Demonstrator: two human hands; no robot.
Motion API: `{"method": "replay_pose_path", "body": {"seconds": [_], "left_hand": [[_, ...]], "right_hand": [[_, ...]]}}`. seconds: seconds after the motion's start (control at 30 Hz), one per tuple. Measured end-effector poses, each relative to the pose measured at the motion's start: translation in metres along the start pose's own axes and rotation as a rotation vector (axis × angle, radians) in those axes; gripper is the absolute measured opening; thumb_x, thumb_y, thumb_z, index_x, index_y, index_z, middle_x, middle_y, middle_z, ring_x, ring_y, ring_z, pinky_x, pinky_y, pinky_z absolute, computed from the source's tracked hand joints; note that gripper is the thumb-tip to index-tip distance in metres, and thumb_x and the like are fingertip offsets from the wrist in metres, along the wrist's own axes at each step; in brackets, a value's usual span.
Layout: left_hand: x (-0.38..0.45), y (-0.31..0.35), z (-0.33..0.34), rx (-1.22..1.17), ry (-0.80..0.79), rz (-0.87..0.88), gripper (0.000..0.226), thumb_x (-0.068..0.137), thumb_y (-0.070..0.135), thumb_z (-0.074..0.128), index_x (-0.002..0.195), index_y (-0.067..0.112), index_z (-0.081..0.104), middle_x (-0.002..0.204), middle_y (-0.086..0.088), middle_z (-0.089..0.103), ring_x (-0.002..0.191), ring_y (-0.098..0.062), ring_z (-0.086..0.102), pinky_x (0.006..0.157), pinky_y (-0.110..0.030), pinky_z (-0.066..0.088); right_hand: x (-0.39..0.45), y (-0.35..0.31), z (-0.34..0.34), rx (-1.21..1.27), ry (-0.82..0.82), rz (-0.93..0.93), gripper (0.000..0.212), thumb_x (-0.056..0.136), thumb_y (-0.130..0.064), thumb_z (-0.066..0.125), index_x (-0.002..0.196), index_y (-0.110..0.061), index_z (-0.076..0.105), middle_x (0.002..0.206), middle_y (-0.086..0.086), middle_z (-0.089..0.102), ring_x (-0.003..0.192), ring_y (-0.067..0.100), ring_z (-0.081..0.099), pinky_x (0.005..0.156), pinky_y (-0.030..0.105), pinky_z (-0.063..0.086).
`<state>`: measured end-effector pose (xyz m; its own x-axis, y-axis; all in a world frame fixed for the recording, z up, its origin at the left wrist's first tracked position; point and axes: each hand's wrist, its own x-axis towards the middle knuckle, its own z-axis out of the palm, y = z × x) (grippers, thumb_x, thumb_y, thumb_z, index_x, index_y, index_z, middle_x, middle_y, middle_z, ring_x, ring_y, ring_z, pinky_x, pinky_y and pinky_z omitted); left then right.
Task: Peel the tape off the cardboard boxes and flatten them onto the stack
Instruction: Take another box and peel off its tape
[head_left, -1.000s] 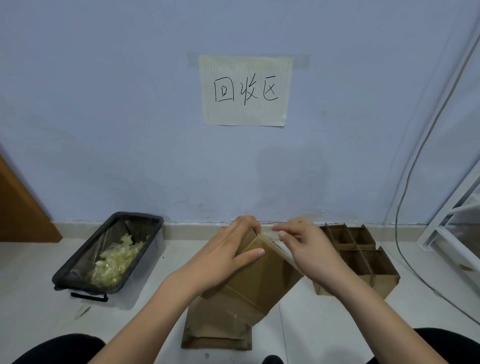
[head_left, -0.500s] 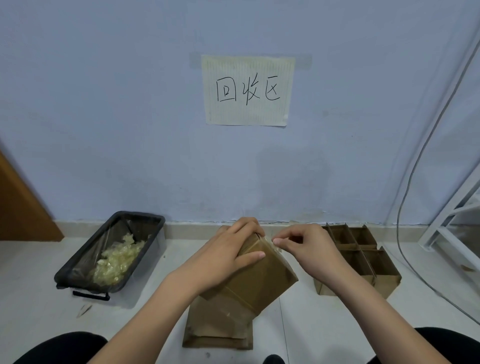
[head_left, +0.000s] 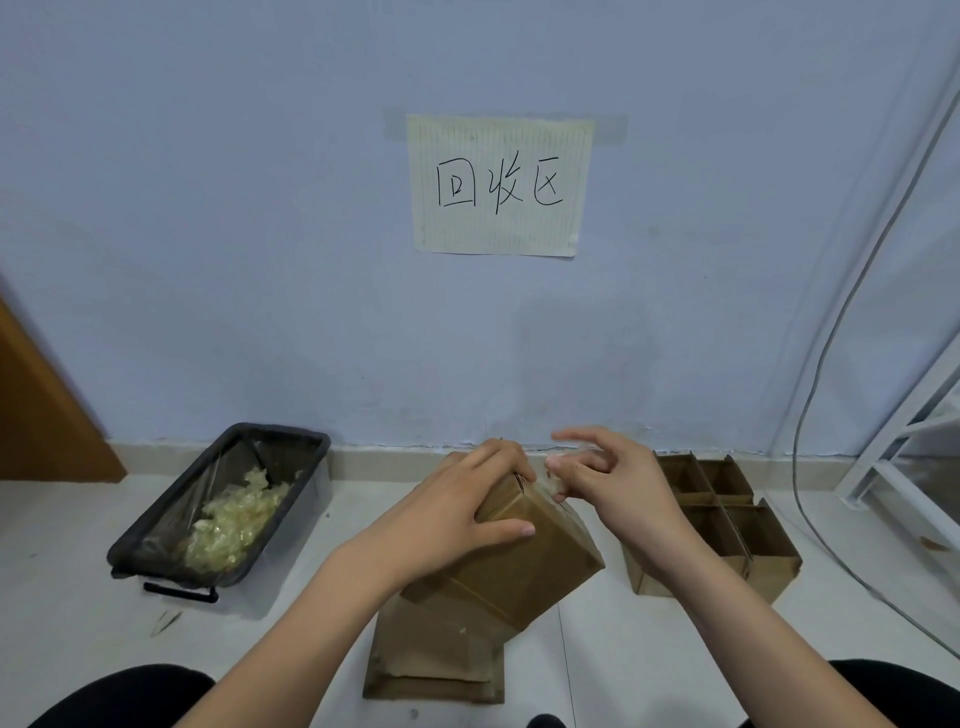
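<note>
Here, a small brown cardboard box (head_left: 524, 551) is held tilted above the floor, its upper end raised toward the wall and its lower end dipping toward the flattened stack (head_left: 431, 660) lying on the pale tiles beneath it. The left hand (head_left: 452, 525) is wrapped over the box's upper left corner: the fingers are curled across the top edge and the thumb is pressed along the near face, so this grip is clamped on the box. The right hand (head_left: 618, 483) is placed just beside the same top edge, and a crumpled bit of clear tape (head_left: 558, 480) is pinched between its thumb and a fingertip, while the remaining fingers are spread loosely above. The tape is seen as a glossy, wrinkled film at the box's upper right corner; whether it is fully detached from the cardboard cannot be told.

The box is matte, smooth-faced and rectangular, with a lighter band running across its lower part. The stack is made of flat, dull brown sheets with slightly uneven edges. To the left, a black rectangular bin (head_left: 156, 551) lined with shiny plastic is filled partly with yellowish balled-up tape scraps (head_left: 234, 525). To the right, an open cardboard divider crate (head_left: 727, 525) split into square cells is set on the floor. A lined paper sign (head_left: 498, 182) with handwritten characters is fixed to the bluish wall.
</note>
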<state>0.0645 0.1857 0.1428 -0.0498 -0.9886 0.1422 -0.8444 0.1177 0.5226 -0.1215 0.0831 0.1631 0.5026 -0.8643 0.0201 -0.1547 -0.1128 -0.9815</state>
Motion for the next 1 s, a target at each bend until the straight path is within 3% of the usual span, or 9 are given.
{"method": "replay_pose_path", "body": {"seconds": [0.07, 0.17, 0.3, 0.43, 0.53, 0.67, 0.8, 0.9, 1.0], "left_hand": [[0.0, 0.002, 0.0, -0.015, 0.001, 0.011, 0.038, 0.09, 0.06, 0.063, 0.122, 0.049, 0.044, 0.135, 0.036, 0.036, 0.123, -0.007, 0.046, 0.104, -0.037, 0.044], [0.0, 0.003, 0.0, -0.002, -0.003, 0.017, 0.038, 0.09, 0.061, 0.062, 0.121, 0.05, 0.044, 0.135, 0.036, 0.036, 0.121, -0.008, 0.048, 0.103, -0.039, 0.046], [0.001, -0.004, -0.003, 0.002, 0.011, -0.003, 0.036, 0.09, 0.061, 0.061, 0.118, 0.048, 0.044, 0.133, 0.034, 0.038, 0.119, -0.009, 0.05, 0.102, -0.041, 0.046], [0.001, -0.007, -0.006, 0.027, 0.021, -0.013, 0.037, 0.09, 0.064, 0.059, 0.119, 0.049, 0.042, 0.134, 0.034, 0.037, 0.117, -0.008, 0.049, 0.1, -0.039, 0.048], [0.002, -0.006, -0.005, 0.007, 0.02, -0.012, 0.037, 0.09, 0.063, 0.06, 0.119, 0.048, 0.043, 0.133, 0.034, 0.038, 0.117, -0.007, 0.05, 0.099, -0.039, 0.048], [0.002, -0.004, -0.004, 0.002, 0.006, 0.001, 0.037, 0.089, 0.064, 0.059, 0.118, 0.048, 0.043, 0.131, 0.034, 0.039, 0.116, -0.006, 0.05, 0.1, -0.04, 0.048], [0.002, -0.002, -0.003, -0.005, -0.01, -0.002, 0.036, 0.09, 0.063, 0.06, 0.119, 0.05, 0.043, 0.131, 0.034, 0.039, 0.116, -0.004, 0.051, 0.099, -0.039, 0.049], [0.0, -0.003, -0.003, -0.002, -0.015, -0.001, 0.037, 0.09, 0.064, 0.06, 0.12, 0.05, 0.044, 0.133, 0.032, 0.039, 0.118, -0.004, 0.051, 0.1, -0.039, 0.048], [0.0, -0.003, -0.004, -0.002, -0.018, -0.01, 0.038, 0.09, 0.063, 0.061, 0.121, 0.05, 0.044, 0.133, 0.032, 0.039, 0.117, -0.003, 0.05, 0.099, -0.038, 0.049]], "right_hand": [[0.001, 0.001, 0.002, -0.011, 0.003, -0.01, 0.015, 0.088, -0.024, 0.074, 0.103, -0.027, 0.074, 0.079, 0.002, 0.075, 0.069, 0.015, 0.069, 0.074, 0.026, 0.06], [0.0, 0.002, 0.004, -0.06, 0.016, 0.006, 0.016, 0.09, -0.029, 0.071, 0.084, -0.017, 0.079, 0.079, -0.001, 0.076, 0.076, 0.01, 0.071, 0.075, 0.025, 0.059], [0.001, -0.001, 0.002, 0.08, -0.03, 0.094, 0.03, 0.094, -0.031, 0.065, 0.086, -0.007, 0.079, 0.088, 0.003, 0.077, 0.086, 0.012, 0.074, 0.079, 0.021, 0.058], [0.002, 0.002, -0.002, -0.005, -0.107, 0.084, 0.008, 0.085, -0.02, 0.078, 0.091, -0.015, 0.081, 0.109, -0.009, 0.072, 0.095, -0.001, 0.069, 0.082, 0.015, 0.053], [0.003, 0.004, -0.002, -0.025, -0.09, 0.087, 0.008, 0.08, -0.016, 0.083, 0.085, -0.013, 0.078, 0.093, -0.004, 0.077, 0.092, 0.008, 0.072, 0.087, 0.025, 0.055], [0.001, 0.004, 0.0, -0.163, -0.019, 0.005, 0.007, 0.081, -0.021, 0.081, 0.083, -0.018, 0.074, 0.08, 0.006, 0.072, 0.073, 0.008, 0.066, 0.074, 0.022, 0.054], [0.001, 0.005, 0.001, -0.219, -0.107, -0.062, 0.024, 0.09, -0.018, 0.07, 0.106, -0.036, 0.073, 0.087, -0.01, 0.071, 0.079, -0.002, 0.063, 0.077, 0.016, 0.053], [0.001, 0.005, 0.006, -0.399, -0.116, -0.113, 0.025, 0.094, -0.017, 0.062, 0.101, -0.034, 0.078, 0.095, -0.013, 0.072, 0.091, 0.002, 0.065, 0.084, 0.021, 0.054], [0.0, 0.006, 0.006, -0.469, -0.088, -0.153, 0.021, 0.094, -0.017, 0.065, 0.097, -0.03, 0.079, 0.102, -0.016, 0.067, 0.091, 0.002, 0.064, 0.083, 0.017, 0.053]]}}
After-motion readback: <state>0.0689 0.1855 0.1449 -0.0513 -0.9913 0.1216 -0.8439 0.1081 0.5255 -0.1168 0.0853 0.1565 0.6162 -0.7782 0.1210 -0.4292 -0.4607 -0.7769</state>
